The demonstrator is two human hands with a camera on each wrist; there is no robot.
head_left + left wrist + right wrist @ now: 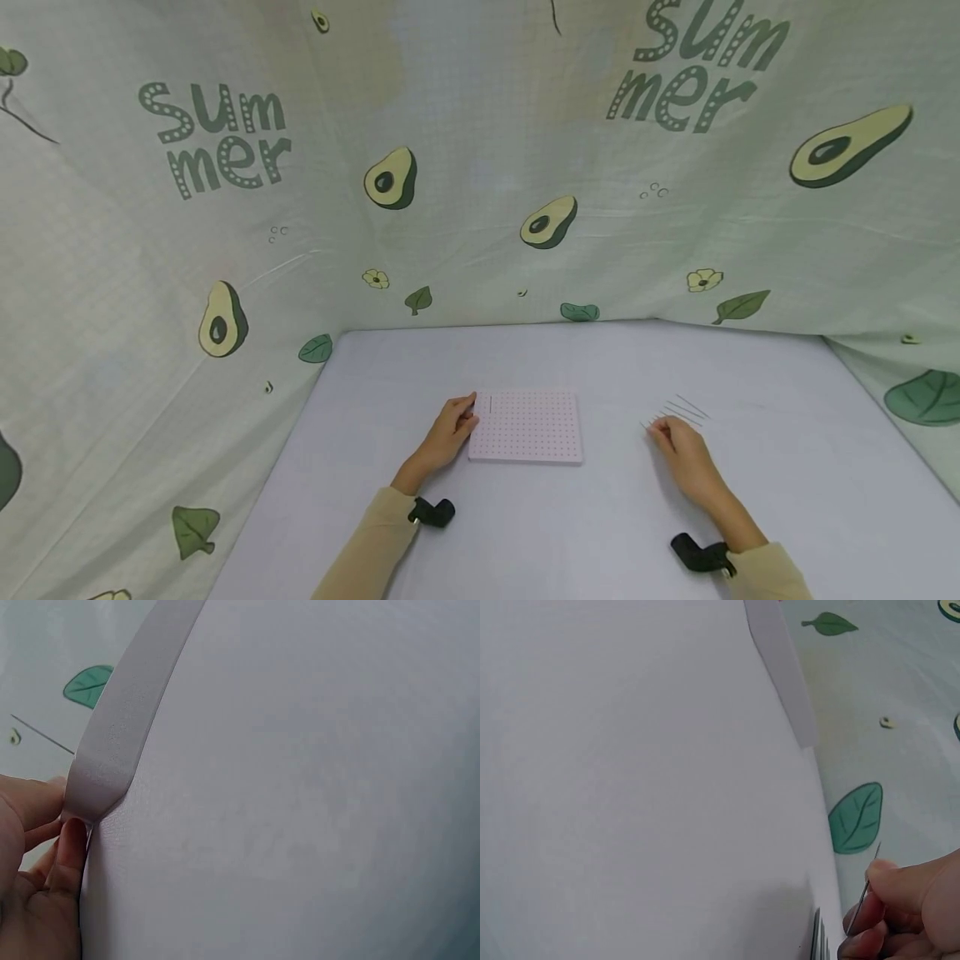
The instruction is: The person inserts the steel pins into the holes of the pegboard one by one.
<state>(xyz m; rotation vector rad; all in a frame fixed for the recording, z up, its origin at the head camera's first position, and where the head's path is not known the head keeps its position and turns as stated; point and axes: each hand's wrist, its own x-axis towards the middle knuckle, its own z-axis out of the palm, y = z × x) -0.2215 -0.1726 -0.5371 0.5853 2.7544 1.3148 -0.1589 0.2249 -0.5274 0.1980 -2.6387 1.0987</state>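
Note:
A pale pink pegboard, a flat slab with rows of small holes, lies on the table. My left hand holds its left edge; in the left wrist view, thumb and finger meet the board's corner. One thin metal rod stands upright in a hole near the upper left. To the right, my right hand pinches another thin metal rod between thumb and finger, its tip poking out. Several similar rods lie on the table just beyond that hand, loosely side by side.
A white table spreads under everything. A pale cloth printed with avocados and leaves hangs behind and along both sides. Black wrist cameras sit on both of my wrists.

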